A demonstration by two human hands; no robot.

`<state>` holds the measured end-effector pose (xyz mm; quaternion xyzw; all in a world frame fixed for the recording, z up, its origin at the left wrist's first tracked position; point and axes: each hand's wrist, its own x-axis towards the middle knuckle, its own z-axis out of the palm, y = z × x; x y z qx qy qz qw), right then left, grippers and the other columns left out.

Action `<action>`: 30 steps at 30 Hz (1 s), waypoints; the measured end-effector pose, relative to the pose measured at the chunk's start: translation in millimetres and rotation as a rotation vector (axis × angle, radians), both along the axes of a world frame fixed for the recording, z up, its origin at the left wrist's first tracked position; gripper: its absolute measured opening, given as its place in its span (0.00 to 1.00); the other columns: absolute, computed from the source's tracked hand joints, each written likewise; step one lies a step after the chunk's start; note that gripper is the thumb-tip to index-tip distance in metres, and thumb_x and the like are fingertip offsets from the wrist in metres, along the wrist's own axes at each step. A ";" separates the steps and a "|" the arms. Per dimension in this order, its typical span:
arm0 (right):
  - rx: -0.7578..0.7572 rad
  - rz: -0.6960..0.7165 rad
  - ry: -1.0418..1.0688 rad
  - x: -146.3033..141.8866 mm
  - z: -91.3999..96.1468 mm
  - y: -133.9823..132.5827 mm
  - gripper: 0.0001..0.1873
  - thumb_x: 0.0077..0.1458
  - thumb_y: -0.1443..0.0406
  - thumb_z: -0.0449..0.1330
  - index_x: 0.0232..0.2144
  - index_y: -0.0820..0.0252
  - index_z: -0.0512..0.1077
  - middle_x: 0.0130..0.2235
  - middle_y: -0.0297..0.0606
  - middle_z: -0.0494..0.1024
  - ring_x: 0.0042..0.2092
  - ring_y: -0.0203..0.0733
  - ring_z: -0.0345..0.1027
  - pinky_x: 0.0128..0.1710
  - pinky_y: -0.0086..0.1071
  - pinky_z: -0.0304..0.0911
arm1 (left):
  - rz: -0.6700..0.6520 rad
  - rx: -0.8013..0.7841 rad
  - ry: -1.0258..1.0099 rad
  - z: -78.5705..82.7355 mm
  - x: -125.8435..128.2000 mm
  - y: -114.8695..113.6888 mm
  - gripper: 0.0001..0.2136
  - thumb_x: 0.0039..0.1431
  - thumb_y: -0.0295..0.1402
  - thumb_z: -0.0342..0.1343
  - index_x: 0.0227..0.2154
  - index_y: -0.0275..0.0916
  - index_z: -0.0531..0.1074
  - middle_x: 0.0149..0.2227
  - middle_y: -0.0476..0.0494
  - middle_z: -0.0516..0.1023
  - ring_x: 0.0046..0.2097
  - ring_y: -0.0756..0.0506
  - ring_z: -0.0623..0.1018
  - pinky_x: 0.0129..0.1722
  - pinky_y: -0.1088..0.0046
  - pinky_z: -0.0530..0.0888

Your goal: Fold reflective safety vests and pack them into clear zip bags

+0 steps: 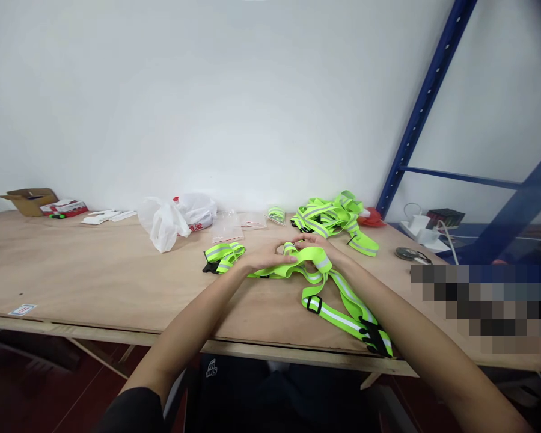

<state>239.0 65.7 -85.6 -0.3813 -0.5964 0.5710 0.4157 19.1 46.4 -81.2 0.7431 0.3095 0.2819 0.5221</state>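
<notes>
Near the middle of the table, both my hands are closed around a neon yellow-green reflective strap (342,316) with a silver stripe. My left hand (268,257) grips it from the left, and my right hand (321,243) curls behind a raised loop, so part of its fingers is hidden. The strap's loose end trails toward the front edge, carrying a black slide buckle (314,304) and black clips (375,337). Left of my hands lies a folded strap section (225,251) with a black buckle (211,266); whether it joins the held strap I cannot tell.
A tangled pile of similar straps (327,216) lies behind my right hand. Along the wall are clear bags (228,227), a packed strap (276,214), a white plastic bag (162,225) and a cardboard box (29,201). A tape roll (410,254) and blue rack post (421,114) stand right.
</notes>
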 end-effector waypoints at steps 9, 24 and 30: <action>-0.092 0.082 -0.111 3.8 3.2 -7.4 0.17 0.42 0.57 0.70 0.32 0.61 0.74 0.24 0.34 0.78 0.24 0.37 0.68 0.23 0.28 0.62 | -0.085 -0.072 -0.160 -5.8 -3.8 8.3 0.26 0.45 0.40 0.74 0.44 0.36 0.71 0.36 0.46 0.76 0.38 0.46 0.77 0.39 0.71 0.72; -0.085 0.005 -0.001 -4.2 3.9 -14.3 0.11 0.38 0.63 0.68 0.27 0.59 0.74 0.17 0.32 0.75 0.18 0.37 0.66 0.15 0.26 0.58 | 0.171 0.094 -0.438 -10.1 4.7 12.2 0.20 0.48 0.41 0.71 0.35 0.37 0.66 0.35 0.50 0.74 0.37 0.49 0.76 0.38 0.73 0.72; -0.010 -0.153 0.090 -1.3 3.6 -5.8 0.14 0.38 0.64 0.68 0.32 0.60 0.79 0.19 0.31 0.76 0.18 0.36 0.66 0.18 0.28 0.61 | 0.107 0.083 -0.386 -10.0 1.4 9.6 0.22 0.52 0.40 0.69 0.42 0.39 0.65 0.36 0.49 0.74 0.36 0.49 0.75 0.38 0.72 0.71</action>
